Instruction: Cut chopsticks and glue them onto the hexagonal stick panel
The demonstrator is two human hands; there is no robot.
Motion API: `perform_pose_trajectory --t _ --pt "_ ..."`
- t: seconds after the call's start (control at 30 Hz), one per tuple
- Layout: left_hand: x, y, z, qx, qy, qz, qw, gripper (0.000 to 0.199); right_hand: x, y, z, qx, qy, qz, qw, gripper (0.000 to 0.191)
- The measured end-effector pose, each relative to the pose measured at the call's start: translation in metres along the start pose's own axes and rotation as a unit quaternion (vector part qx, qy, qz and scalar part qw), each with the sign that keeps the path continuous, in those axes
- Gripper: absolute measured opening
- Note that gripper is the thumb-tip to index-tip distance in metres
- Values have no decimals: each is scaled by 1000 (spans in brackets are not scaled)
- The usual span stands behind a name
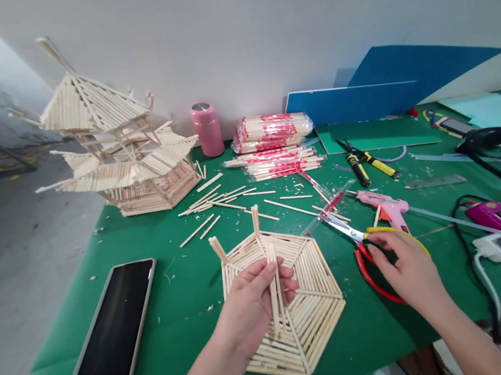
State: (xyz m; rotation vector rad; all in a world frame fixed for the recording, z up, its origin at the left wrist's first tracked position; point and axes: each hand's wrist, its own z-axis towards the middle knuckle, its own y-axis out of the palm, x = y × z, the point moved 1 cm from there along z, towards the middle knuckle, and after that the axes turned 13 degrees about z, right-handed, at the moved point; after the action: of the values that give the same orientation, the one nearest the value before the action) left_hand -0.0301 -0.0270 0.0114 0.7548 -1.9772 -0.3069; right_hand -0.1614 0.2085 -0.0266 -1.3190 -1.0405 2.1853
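Note:
Several short wooden sticks (275, 293) are pinched upright in my left hand (253, 300), above a polygonal panel (313, 267) of sticks laid side by side. Two short stick posts (219, 250) rise from the panel's far edge. At the right, my right hand (408, 269) has its fingers on the yellow handle of a pair of scissors (349, 228). The other handle is red, and the blades point away to the left, a little apart from the panel. My palm hides part of the yellow handle.
A stick pagoda model (113, 153) stands at the back left, near a pink flask (208, 131). Loose sticks (214, 200) and bagged sticks (272, 132) lie behind the panel. A pink glue gun (387, 205), pliers (365, 161) and a phone (112, 335) rest on the green table.

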Motion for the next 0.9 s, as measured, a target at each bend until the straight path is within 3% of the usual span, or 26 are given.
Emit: perform_pose_trajectory --t 0.1,0.2,0.27,0.37,0.43,0.67,0.9 --pt "-1 2 1 13 -3 -15 1000 7 -12 -1 -3 42 -24 21 999 23" --pt "-2 5 2 14 0 -24 1000 9 -45 1 -9 60 -23 110 992 22" --pt "-2 8 2 15 4 -29 999 9 -72 7 -13 -20 4 200 980 13" --pt "-2 10 2 21 14 -38 999 9 -108 23 -21 -178 40 291 939 21" --pt "-3 12 2 24 28 -51 998 9 -123 33 -24 -228 44 313 921 26" --pt "-9 13 -3 63 68 -72 993 9 -134 50 -25 -264 71 367 889 30" --pt "-14 13 -16 46 37 -54 997 15 -140 51 -28 -305 63 394 865 25"
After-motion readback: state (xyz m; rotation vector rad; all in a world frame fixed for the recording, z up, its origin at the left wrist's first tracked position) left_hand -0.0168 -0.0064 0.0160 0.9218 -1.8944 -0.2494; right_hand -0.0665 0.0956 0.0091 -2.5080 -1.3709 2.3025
